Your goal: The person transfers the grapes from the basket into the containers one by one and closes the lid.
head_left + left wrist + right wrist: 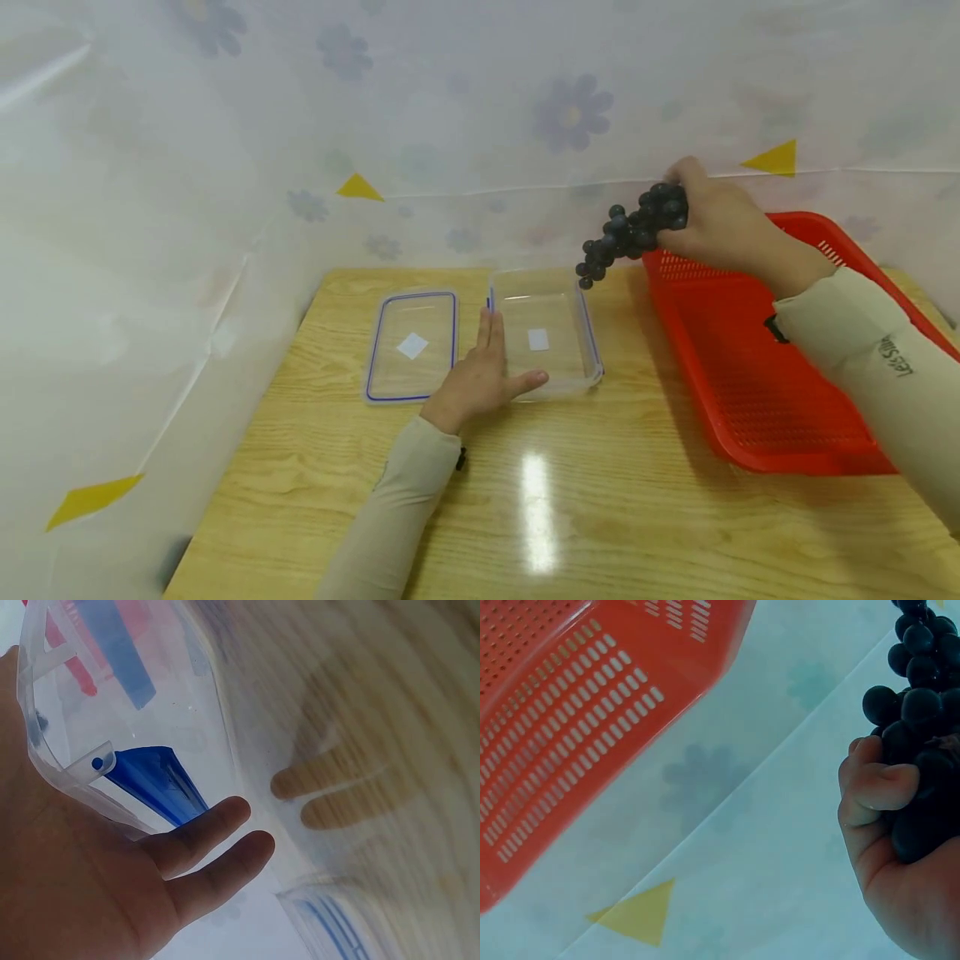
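Observation:
A bunch of dark grapes (633, 227) hangs in the air between the clear plastic container and the red basket. My right hand (716, 218) grips its upper end; in the right wrist view the fingers curl round the grapes (922, 712). The clear container (555, 367) stands on the table with blue-edged side clips and a white label inside. Against its left side lies my left hand (480, 375), fingers straight and thumb over the near rim. The left wrist view shows a blue clip (154, 780) beside those fingers.
A clear lid (390, 387) with a blue seal lies flat left of the container. The red basket (720, 425), with slotted walls, sits at the table's right under my right forearm. A flower-patterned sheet (480, 100) with yellow tape pieces hangs behind the wooden table (322, 508).

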`<state>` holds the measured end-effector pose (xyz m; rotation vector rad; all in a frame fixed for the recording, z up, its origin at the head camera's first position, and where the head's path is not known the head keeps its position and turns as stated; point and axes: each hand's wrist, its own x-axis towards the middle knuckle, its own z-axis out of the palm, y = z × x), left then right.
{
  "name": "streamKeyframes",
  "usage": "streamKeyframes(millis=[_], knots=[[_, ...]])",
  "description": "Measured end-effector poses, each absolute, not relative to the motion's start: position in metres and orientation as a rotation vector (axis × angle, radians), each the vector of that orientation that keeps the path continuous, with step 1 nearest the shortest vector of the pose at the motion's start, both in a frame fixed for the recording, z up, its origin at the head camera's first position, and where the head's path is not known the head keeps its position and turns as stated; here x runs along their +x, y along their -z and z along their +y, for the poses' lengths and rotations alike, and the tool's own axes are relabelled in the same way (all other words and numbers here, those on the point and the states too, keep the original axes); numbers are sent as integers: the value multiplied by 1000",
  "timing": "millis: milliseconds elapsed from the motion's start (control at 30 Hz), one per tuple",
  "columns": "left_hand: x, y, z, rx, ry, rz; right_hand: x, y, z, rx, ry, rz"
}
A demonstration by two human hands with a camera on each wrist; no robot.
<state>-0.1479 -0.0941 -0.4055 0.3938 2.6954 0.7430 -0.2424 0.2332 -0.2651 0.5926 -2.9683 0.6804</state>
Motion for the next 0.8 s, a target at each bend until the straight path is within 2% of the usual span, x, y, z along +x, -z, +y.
streamKeyframes(millis=[500, 800], knots=[[-151, 405, -86, 384, -760, 2702, -258, 289, 177, 782, -591, -3001], [-151, 403, -80, 377, -766, 2692, -272, 306, 147, 755, -425, -3158]])
